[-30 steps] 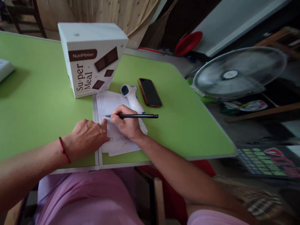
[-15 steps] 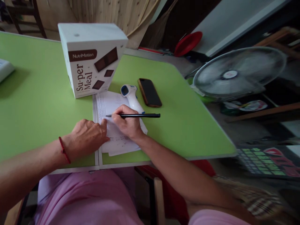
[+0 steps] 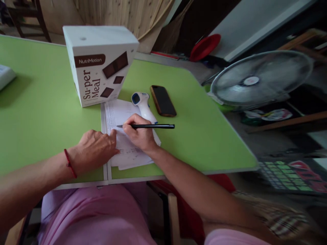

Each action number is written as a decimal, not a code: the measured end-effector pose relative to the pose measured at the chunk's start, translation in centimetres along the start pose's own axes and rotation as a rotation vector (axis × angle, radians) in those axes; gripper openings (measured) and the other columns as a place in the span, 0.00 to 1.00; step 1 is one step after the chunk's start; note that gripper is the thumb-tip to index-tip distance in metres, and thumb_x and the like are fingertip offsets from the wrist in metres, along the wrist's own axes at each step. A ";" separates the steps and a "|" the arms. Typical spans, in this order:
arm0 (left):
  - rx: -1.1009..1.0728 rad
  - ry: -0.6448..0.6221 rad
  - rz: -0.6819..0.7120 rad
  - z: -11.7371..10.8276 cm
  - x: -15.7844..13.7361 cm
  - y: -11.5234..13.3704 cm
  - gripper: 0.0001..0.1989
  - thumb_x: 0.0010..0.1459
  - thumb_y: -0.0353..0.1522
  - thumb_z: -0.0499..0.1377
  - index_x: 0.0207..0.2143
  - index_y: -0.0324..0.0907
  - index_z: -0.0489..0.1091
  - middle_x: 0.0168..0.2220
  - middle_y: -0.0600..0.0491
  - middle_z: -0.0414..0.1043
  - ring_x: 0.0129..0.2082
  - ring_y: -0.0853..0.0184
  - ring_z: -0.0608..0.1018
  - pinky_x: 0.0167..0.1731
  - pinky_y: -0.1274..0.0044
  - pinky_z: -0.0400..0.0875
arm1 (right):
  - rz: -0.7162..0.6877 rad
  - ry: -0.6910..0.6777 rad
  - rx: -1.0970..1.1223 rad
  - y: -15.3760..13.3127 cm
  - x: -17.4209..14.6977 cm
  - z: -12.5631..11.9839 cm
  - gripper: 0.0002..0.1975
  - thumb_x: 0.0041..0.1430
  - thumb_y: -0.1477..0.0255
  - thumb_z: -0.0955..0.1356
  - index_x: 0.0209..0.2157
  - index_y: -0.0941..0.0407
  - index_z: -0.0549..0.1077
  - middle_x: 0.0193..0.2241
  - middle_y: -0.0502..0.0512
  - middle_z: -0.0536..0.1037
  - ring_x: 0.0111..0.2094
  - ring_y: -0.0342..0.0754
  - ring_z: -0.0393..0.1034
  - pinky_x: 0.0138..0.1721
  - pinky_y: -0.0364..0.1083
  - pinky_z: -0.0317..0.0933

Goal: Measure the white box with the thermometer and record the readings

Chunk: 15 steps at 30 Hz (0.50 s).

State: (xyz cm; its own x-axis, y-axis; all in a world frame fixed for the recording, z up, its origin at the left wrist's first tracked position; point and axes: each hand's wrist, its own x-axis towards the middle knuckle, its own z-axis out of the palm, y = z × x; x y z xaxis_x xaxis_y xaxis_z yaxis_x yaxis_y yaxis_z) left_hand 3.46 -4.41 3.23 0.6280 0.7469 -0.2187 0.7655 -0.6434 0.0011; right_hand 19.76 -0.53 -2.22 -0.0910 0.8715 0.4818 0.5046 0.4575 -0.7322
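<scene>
A black pen [image 3: 160, 126] is gripped in my right hand [image 3: 140, 134], its tip on or just above the written lines of a paper sheet [image 3: 125, 110]. More handwriting shows on the lower part of the papers, with loose edges beneath. My left hand [image 3: 98, 146] lies palm down at the papers' left edge, thumb and index finger apart and touching the sheet; it holds nothing. Just beyond my right hand, a white infrared thermometer [image 3: 145, 107] lies partly over the sheet. A phone [image 3: 163, 101] in a brown case is to its right.
A tall white NutriMotion box [image 3: 102, 75] stands behind the papers on the green table [image 3: 204, 136]. At the far left is part of a white object [image 3: 5, 76]. A fan [image 3: 260, 80] stands beyond the table's right edge.
The pen tip has shifted very slightly to the right along the sheet. My left hand and the objects on the table stay where they were.
</scene>
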 end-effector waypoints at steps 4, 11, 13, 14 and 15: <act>0.001 0.000 -0.001 0.0 0.0 0.0 0.21 0.64 0.39 0.51 0.50 0.28 0.63 0.23 0.47 0.73 0.25 0.50 0.79 0.21 0.70 0.66 | 0.006 -0.017 0.006 0.0 0.1 -0.1 0.06 0.47 0.73 0.64 0.18 0.54 0.64 0.15 0.45 0.69 0.19 0.40 0.60 0.22 0.41 0.57; 0.014 -0.018 -0.010 -0.1 0.0 -0.1 0.22 0.64 0.40 0.51 0.50 0.29 0.62 0.23 0.46 0.73 0.26 0.51 0.79 0.21 0.72 0.64 | 0.014 -0.014 0.008 0.0 0.0 -0.1 0.07 0.46 0.73 0.63 0.17 0.54 0.63 0.14 0.45 0.67 0.18 0.40 0.58 0.21 0.41 0.55; 0.016 -0.013 -0.010 0.0 -0.1 -0.1 0.22 0.64 0.40 0.51 0.49 0.29 0.63 0.23 0.47 0.73 0.25 0.51 0.79 0.20 0.71 0.64 | 0.024 0.003 0.004 0.0 0.0 -0.1 0.07 0.46 0.72 0.63 0.18 0.54 0.63 0.14 0.45 0.67 0.18 0.40 0.59 0.21 0.41 0.56; 0.015 -0.011 -0.009 0.0 -0.1 -0.1 0.21 0.64 0.40 0.51 0.49 0.29 0.63 0.23 0.47 0.73 0.25 0.51 0.79 0.21 0.71 0.65 | 0.029 0.007 0.005 0.0 0.0 -0.1 0.07 0.46 0.72 0.63 0.18 0.54 0.63 0.14 0.45 0.68 0.18 0.40 0.59 0.22 0.41 0.56; 0.013 -0.010 -0.007 0.0 -0.1 -0.1 0.21 0.64 0.40 0.51 0.49 0.29 0.63 0.23 0.47 0.73 0.25 0.51 0.79 0.21 0.71 0.65 | 0.032 0.007 0.008 0.0 0.0 -0.1 0.06 0.46 0.72 0.64 0.18 0.54 0.64 0.15 0.45 0.68 0.19 0.40 0.60 0.22 0.42 0.57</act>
State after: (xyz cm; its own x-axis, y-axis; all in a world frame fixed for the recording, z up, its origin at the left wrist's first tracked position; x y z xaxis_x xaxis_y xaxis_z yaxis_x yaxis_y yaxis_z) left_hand 3.35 -4.42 3.24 0.6212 0.7497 -0.2280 0.7679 -0.6404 -0.0133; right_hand 19.85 -0.54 -2.19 -0.0691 0.8844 0.4615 0.4999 0.4311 -0.7512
